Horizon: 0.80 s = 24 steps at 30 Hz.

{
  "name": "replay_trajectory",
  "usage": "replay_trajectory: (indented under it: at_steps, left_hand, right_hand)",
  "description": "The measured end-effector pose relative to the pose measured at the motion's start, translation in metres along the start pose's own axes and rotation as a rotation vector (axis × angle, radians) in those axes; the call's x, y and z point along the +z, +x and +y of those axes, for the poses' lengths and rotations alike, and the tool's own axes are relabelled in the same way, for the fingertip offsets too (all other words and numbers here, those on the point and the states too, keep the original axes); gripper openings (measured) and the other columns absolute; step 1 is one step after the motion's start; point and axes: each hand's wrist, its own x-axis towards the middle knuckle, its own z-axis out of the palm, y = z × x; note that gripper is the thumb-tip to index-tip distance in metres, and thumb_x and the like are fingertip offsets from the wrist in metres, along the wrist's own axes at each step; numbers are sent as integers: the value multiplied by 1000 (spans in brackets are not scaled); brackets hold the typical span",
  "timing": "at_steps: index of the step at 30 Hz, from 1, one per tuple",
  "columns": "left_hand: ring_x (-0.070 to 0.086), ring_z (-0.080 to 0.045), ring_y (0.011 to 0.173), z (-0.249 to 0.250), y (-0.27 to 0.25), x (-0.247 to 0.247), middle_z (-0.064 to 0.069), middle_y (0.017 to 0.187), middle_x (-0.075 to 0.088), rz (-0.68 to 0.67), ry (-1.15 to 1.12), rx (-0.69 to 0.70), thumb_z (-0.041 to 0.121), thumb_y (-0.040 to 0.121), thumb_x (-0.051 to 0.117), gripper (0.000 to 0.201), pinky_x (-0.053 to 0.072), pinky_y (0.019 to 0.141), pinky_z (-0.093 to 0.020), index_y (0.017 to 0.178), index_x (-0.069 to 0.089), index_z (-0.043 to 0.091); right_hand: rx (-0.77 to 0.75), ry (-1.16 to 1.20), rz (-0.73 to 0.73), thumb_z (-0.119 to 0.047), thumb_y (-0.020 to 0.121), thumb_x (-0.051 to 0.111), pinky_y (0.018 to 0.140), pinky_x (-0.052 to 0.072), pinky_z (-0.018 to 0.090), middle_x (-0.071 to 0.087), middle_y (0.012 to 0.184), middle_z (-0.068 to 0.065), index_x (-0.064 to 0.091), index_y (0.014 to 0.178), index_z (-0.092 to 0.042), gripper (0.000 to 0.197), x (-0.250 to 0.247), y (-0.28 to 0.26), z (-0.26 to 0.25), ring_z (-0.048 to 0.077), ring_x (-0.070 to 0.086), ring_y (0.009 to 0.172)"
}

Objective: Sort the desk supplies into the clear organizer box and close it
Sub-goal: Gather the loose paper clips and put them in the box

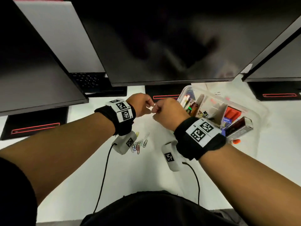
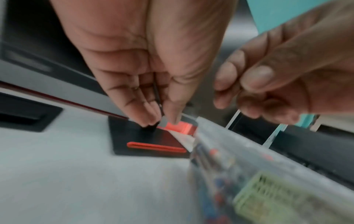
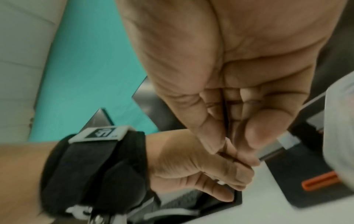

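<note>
My two hands meet just above the desk, left of the clear organizer box (image 1: 184,90). My left hand (image 1: 150,105) and right hand (image 1: 156,110) both pinch a small white item (image 1: 151,108); what it is cannot be told. In the left wrist view a thin dark piece (image 2: 157,97) runs between the thumb and fingers of my left hand (image 2: 162,119), and the right hand (image 2: 249,97) is curled beside it. The right wrist view shows my right hand (image 3: 235,145) fisted, thumb on fingers, touching the left hand (image 3: 220,174). The open box holds pens, clips and small packs. Several coloured paper clips (image 1: 140,144) lie under my left wrist.
Three dark monitors (image 1: 162,46) overhang the back of the desk, their black bases (image 1: 164,93) with red stripes standing behind my hands. A keyboard (image 1: 88,80) sits at the back left. An orange piece (image 1: 236,141) lies by the box's near edge. Thin cables (image 1: 104,176) trail from both wrists.
</note>
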Motion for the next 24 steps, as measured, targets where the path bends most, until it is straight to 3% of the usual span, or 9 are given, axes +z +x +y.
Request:
replay_trajectory:
  at_steps: [3, 5, 8, 12, 14, 16, 20, 22, 24]
  left_hand:
    - [61, -18, 105, -37, -23, 9, -4, 116, 66, -184, 203, -21, 19, 81, 71, 34, 41, 82, -20, 113, 64, 13]
    - [58, -20, 111, -55, -38, 20, -5, 122, 61, -294, 257, -68, 24, 80, 72, 45, 40, 86, -22, 122, 58, 13]
    - [51, -25, 119, -76, -52, 41, -10, 131, 50, -361, 272, -128, 34, 72, 79, 74, 40, 96, -27, 134, 45, 12]
    - [41, -28, 124, -88, -63, 66, -10, 132, 40, -298, 248, -145, 39, 57, 87, 99, 40, 104, -39, 139, 36, 13]
    - [40, -27, 123, -89, -65, 76, -9, 131, 40, -241, 231, -142, 38, 56, 87, 99, 41, 102, -39, 137, 36, 12]
    - [42, -27, 120, -90, -65, 84, -10, 129, 41, -173, 176, -163, 36, 58, 86, 94, 43, 100, -39, 135, 38, 12]
    - [52, -27, 111, -95, -61, 90, -10, 122, 49, -108, 33, -201, 26, 72, 77, 63, 45, 93, -32, 126, 48, 13]
    - [55, -25, 106, -95, -58, 90, -9, 117, 53, -88, 8, -202, 22, 78, 70, 47, 43, 86, -26, 120, 53, 13]
    - [57, -24, 104, -93, -56, 89, -8, 114, 57, -60, -25, -195, 21, 82, 64, 35, 41, 83, -23, 116, 56, 15]
  right_hand:
    - [-69, -203, -251, -15, 91, 53, 99, 41, 30, 58, 126, 11, 61, 119, -6, 31, 41, -2, -7, 25, 54, 118]
    - [-43, -282, -364, -17, 93, 51, 104, 38, 30, 52, 133, 13, 54, 126, -3, 36, 67, -2, 0, 27, 49, 124]
    - [59, -270, -412, -19, 88, 60, 103, 38, 30, 47, 136, 17, 49, 130, -2, 46, 98, -1, 18, 30, 47, 126]
    - [162, -148, -352, -27, 69, 81, 100, 44, 31, 37, 133, 12, 46, 129, -7, 73, 120, 1, 35, 29, 49, 118]
    - [144, -135, -339, -28, 66, 82, 102, 42, 31, 35, 133, 11, 44, 131, -6, 79, 128, 2, 37, 29, 48, 118]
    - [131, -95, -308, -23, 66, 83, 100, 44, 31, 38, 129, 12, 49, 126, -4, 71, 136, 1, 37, 29, 51, 112]
    - [52, -23, -194, -8, 77, 68, 84, 49, 32, 53, 106, 18, 64, 99, 2, 24, 155, 3, 31, 28, 57, 89]
    - [31, 11, -176, -4, 84, 58, 82, 48, 29, 57, 104, 20, 66, 98, 2, 18, 161, 7, 29, 31, 59, 93]
    - [28, 52, -173, -3, 86, 55, 78, 41, 19, 59, 107, 18, 66, 104, 0, 21, 162, 12, 28, 30, 59, 97]
